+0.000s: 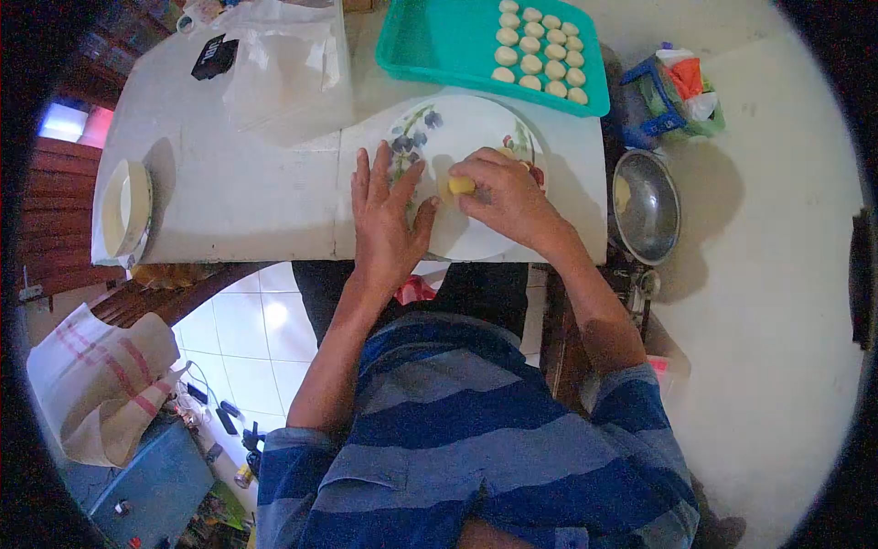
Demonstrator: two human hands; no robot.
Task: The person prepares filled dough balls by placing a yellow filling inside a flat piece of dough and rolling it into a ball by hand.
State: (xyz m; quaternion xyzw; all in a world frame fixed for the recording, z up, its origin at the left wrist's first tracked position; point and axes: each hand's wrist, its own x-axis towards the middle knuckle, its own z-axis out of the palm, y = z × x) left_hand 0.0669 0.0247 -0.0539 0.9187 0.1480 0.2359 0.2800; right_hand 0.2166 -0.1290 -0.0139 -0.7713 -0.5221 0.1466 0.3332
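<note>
A large white plate (457, 240) with painted flowers lies at the table's front edge. My right hand (512, 194) is over its right half, thumb and fingers pinching a small yellow lump (461, 185) that looks like dough. My left hand (384, 215), fingers spread, is over the plate's left side and holds nothing. Behind the plate, a green tray (439, 57) carries several round, pale dough balls (530, 64) in rows. Part of the plate is hidden by my right hand.
A clear plastic container (288, 69) stands at the back left, a black label beside it. At the table's left end sits a round, pale bowl-like object (126, 209). To the right are a metal bowl (647, 206) and a blue basket (654, 96).
</note>
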